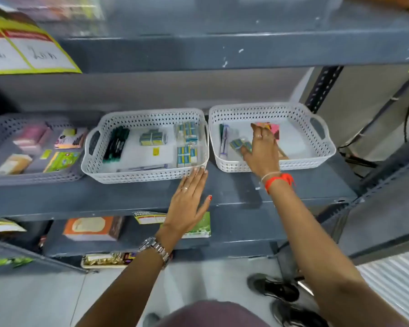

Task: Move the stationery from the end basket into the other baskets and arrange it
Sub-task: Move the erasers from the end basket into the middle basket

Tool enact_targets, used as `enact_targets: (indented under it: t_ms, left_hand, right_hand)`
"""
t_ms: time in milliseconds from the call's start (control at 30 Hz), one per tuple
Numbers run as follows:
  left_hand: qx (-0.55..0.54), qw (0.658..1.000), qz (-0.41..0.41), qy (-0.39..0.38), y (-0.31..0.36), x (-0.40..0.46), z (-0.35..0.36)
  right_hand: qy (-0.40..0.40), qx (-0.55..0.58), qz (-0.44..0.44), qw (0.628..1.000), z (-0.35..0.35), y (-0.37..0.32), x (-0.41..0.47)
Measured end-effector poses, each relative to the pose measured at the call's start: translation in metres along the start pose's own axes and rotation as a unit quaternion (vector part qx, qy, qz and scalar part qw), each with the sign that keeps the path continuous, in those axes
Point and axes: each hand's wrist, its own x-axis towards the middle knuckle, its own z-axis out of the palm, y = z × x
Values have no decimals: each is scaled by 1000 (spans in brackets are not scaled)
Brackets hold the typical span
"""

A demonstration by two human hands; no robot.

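Left hand (189, 204) flat, fingers spread, tips touching perforated white plastic middle basket (118, 172) rim, right hand (261, 151) inside end basket (316, 159), fingers curled on small blue-green packets (236, 143), pink block (270, 128) behind, grey metal shelf (234, 185).

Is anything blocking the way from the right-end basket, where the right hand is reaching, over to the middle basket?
Nothing visible blocks it. The right hand is inside the end basket on the small packets. The middle basket sits right beside it, open-topped, with only the two low rims between. The left hand rests at its front corner.
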Motion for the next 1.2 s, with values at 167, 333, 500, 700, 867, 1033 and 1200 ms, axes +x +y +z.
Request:
enact_targets:
  t_ms: [167, 333, 500, 700, 867, 1033, 1200]
  left_hand:
    - [32, 995, -56, -79, -5, -6, 16]
    - [71, 987, -91, -111, -8, -11, 24]
    - [70, 985, -96, -124, -6, -9, 25]
    - [69, 983, -99, -138, -5, -9, 23]
    - [42, 986, -102, -121, -5, -9, 18]
    - [23, 990, -120, -71, -17, -18, -2]
    - [33, 985, -165, -40, -61, -51, -31]
  right_hand:
    - [-159, -14, 50, 986, 18, 3, 40]
    - [-212, -41, 71, 974, 31, 5, 57]
    - [-205, -46, 82, 974, 41, 8, 62]
    - [-224, -55, 102, 968, 35, 4, 60]
    - [-215, -40, 118, 969, 29, 0, 61]
    - [-124, -21, 134, 983, 22, -5, 60]
    - [7, 15, 91, 996, 7, -39, 62]
